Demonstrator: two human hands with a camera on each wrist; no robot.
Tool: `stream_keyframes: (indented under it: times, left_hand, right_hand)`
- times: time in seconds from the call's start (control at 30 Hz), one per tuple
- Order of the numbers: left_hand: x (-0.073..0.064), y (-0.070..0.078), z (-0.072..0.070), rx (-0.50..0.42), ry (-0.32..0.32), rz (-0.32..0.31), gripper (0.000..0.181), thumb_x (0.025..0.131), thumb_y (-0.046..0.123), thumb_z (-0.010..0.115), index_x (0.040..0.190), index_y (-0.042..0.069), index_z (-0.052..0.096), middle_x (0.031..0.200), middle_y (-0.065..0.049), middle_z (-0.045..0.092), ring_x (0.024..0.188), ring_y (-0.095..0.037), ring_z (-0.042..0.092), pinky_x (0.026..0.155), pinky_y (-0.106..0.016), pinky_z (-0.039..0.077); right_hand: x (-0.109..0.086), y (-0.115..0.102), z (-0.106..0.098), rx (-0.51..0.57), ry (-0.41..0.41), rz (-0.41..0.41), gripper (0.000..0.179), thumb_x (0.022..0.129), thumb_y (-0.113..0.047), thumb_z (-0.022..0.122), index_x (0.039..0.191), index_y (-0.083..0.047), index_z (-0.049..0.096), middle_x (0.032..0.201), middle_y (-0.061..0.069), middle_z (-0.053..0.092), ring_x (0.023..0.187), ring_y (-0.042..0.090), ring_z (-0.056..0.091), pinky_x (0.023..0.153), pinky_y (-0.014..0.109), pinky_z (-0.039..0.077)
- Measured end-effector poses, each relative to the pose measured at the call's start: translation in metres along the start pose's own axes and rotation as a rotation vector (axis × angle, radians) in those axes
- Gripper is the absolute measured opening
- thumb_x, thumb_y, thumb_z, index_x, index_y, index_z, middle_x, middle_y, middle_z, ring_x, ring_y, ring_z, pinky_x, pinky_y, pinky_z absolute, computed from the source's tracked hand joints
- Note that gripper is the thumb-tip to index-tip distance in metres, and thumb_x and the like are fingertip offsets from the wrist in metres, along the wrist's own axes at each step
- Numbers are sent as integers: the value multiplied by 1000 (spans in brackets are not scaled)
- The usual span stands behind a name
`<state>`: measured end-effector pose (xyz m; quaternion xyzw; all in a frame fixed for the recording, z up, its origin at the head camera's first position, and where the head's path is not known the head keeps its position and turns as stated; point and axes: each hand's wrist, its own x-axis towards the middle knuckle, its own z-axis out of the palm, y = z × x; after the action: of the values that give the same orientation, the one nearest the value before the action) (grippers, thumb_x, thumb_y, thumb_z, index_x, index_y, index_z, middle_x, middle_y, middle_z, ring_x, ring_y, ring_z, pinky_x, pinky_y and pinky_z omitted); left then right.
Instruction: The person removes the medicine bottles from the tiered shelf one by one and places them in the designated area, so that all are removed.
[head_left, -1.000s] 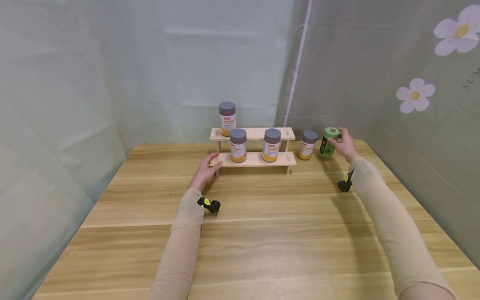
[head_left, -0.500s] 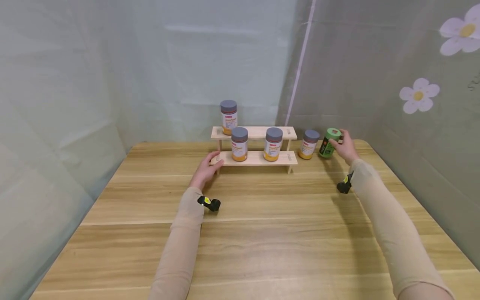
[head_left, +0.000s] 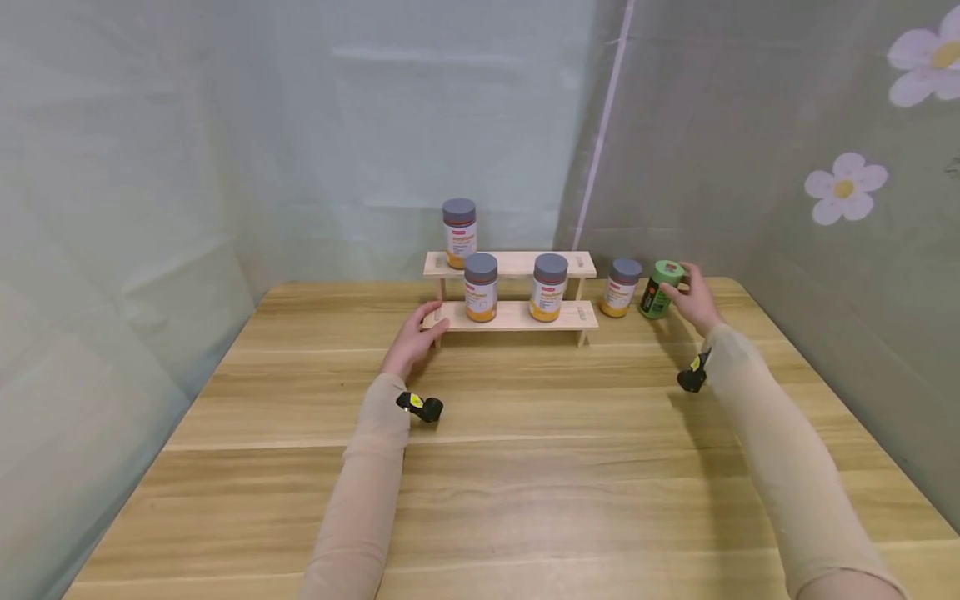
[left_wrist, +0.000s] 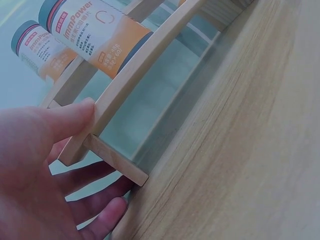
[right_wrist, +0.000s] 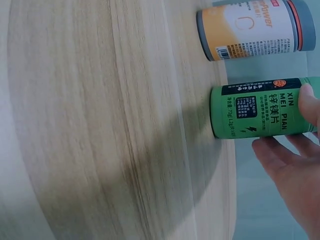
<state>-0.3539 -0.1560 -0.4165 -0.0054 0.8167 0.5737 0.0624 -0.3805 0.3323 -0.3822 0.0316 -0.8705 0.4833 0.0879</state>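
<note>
My left hand grips the left end of a two-tier wooden shelf. In the left wrist view its thumb lies on the lower board, with the other fingers beyond the end and near the leg. Two white-and-orange supplement bottles with grey lids, a left one and a right one, stand on the lower tier. A third such bottle stands on the upper tier's left end. At the right, my right hand holds a green supplement bottle near its lid, its base right at the tabletop.
Between the shelf and the green bottle stands another grey-lidded bottle on the wooden table. Pale curtains hang close behind the table and along both sides. Black wrist cameras sit on both forearms.
The green bottle has come down slightly in my right hand. My left hand keeps its hold on the shelf end. The head view has shifted a little.
</note>
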Motion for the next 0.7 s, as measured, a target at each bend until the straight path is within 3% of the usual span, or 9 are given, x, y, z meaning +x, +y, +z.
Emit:
stream_keyframes:
  times: [0.3,0.5,0.7]
  left_hand:
    - [0,-1,-1,7,-1,19,54,99,33,54,149,24,37,163,-8,19,151,-30,14,123,-52,12]
    - [1,-2,0,-3,4,69,54,99,29,55,148,17,38,162,-9,23,151,-29,17,123,-48,16]
    - [0,-2,0,5,2,55,55,99,30,56,149,19,37,162,-8,23,151,-29,17,123,-48,15]
  right_hand:
    - [3,-5,1,-44,-23,56,69,102,-23,46,152,3,6,152,37,20,142,51,24,114,60,28]
    - [1,-5,-2,-42,-36,77,79,100,-31,50,154,-3,0,153,38,19,140,53,26,114,60,29]
    - [-2,-11,-6,-37,-18,97,82,98,-37,50,156,-10,-3,156,33,16,143,51,21,114,62,27]
